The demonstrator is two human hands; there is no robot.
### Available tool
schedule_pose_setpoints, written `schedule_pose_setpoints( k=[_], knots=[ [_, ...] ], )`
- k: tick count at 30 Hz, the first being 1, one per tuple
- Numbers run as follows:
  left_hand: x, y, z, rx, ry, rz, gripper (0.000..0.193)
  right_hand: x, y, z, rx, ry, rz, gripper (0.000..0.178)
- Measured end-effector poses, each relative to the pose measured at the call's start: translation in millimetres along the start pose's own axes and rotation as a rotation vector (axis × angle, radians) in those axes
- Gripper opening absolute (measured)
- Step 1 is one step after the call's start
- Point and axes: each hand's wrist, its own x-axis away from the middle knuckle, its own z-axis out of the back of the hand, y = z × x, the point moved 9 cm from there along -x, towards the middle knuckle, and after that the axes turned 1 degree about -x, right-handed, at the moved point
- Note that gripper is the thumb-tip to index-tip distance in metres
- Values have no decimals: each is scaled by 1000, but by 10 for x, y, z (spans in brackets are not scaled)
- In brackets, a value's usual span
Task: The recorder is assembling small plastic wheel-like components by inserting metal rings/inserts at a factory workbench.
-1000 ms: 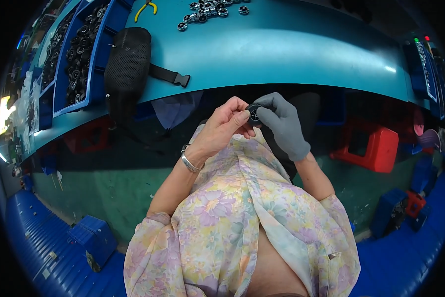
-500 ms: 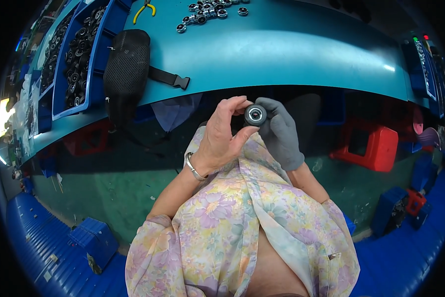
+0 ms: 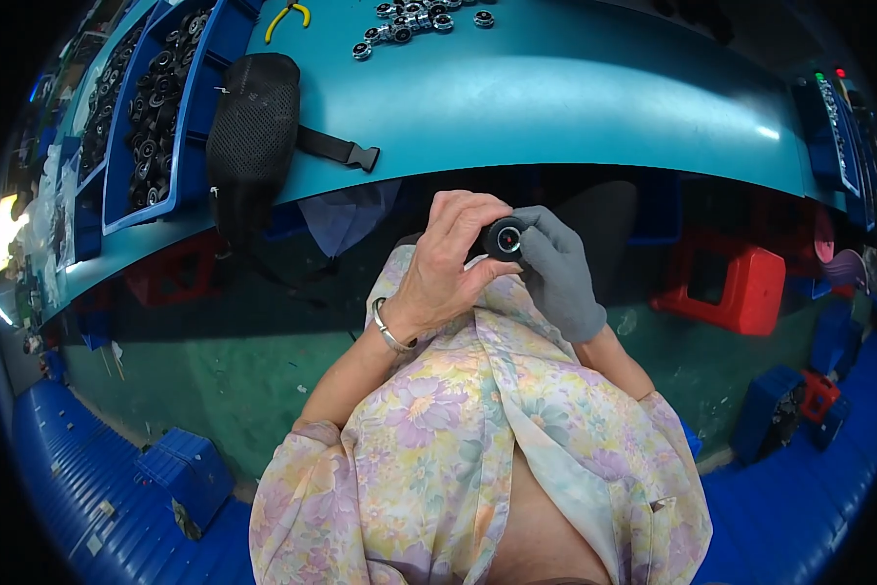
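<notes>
Head view: black wheel point(image 3: 502, 241) held between hands

Just off centre toward two o'clock. Pinched between thumb and fingers of left hand point(image 3: 441, 268) at nine o'clock; gloved right hand point(image 3: 559, 278) touching near four, fingers bent, cannot tell if pinching. Best steadied by its edge, face uncovered.

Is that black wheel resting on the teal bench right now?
No, the black wheel is held between the bare left hand and gloved right hand, off the bench.

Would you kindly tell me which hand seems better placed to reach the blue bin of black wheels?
Probably the left hand: it is nearer the blue bin, though its fingers grip a black wheel. The gloved right hand, touching that wheel, is farther.
</notes>
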Motion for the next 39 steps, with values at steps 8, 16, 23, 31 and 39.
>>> schedule_pose_setpoints(
  k=[8,16,23,31,39],
  knots=[
    [67,1,-21,-3,47,-34,55,-52,-58,-32,319,86,57,12],
    [62,-172,56,139,54,94,52,-89,-10,-64,-34,-32,2,29],
    [18,-248,139,177,102,64,50,-143,21,-86,-90,-89,58,35],
    [107,-160,185,-3,71,6,51,-159,201,-199,22,-49,-84,18],
    [-64,84,2205,-751,537,-55,45,-144,356,-69,43,-88,-10,33]
  ],
)
